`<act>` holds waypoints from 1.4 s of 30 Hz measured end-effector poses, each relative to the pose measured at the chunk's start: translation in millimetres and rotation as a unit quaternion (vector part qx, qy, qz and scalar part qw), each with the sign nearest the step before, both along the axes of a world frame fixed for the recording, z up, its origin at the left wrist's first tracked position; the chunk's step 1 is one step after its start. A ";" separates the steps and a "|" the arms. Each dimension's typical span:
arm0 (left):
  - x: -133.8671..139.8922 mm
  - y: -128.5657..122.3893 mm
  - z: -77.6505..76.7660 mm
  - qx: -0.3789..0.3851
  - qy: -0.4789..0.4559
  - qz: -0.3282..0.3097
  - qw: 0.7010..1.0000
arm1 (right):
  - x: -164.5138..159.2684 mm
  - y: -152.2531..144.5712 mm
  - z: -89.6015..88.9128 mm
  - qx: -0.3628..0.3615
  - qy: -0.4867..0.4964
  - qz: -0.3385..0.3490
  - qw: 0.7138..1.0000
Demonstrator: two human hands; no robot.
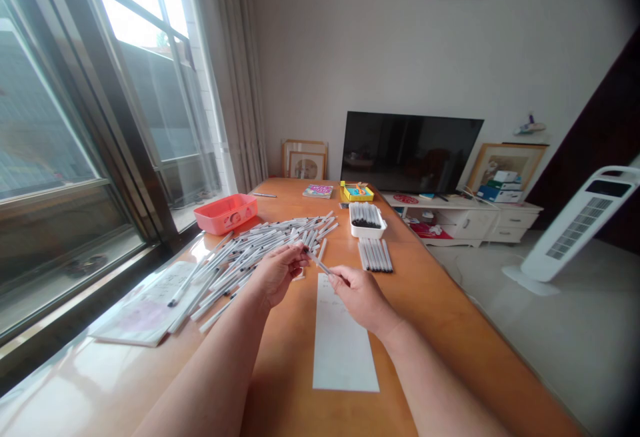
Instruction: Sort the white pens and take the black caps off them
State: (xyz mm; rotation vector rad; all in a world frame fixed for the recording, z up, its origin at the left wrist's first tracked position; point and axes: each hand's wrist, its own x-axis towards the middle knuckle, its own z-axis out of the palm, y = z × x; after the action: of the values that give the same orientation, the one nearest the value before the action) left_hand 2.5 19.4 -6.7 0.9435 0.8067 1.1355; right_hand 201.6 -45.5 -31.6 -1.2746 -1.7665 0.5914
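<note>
A slim pen [320, 263] with a pale barrel and a dark end slants between my two hands above the table. My right hand [361, 295] pinches its near end. The fingers of my left hand [280, 270] are closed at its dark far end. Beneath my right hand lies a long white strip of paper [345, 357] with faint writing at its top. A loose heap of similar pens [260, 247] spreads to the left and beyond my left hand. To the right, a neat row of pens [376, 255] lies with dark ends toward me, behind it a white box [369, 230] full of pens.
A red-pink plastic basket [225, 215] stands beyond the heap, near the window. An open notebook [145, 310] lies partly under pens at left. Farther back are a colourful booklet [318, 191] and a yellow box [357, 192]. A white tower fan [580, 230] stands right of the table.
</note>
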 end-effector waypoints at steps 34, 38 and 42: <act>4.6 -4.9 1.3 -0.002 0.035 0.010 0.999 | -4.3 -1.7 2.6 -0.087 0.123 0.034 0.988; 5.4 -3.2 -2.0 -0.019 0.040 0.035 0.998 | -4.0 -0.6 0.2 -0.085 0.118 0.035 0.989; 3.2 -1.9 -1.9 0.002 0.014 -0.015 1.000 | -3.4 0.3 -0.6 -0.088 0.121 0.035 0.988</act>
State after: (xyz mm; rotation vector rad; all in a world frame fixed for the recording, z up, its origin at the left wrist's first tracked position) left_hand 5.8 17.6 -8.6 0.9742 0.8107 1.1012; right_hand 198.2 -45.2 -32.2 -1.2054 -1.5888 0.9197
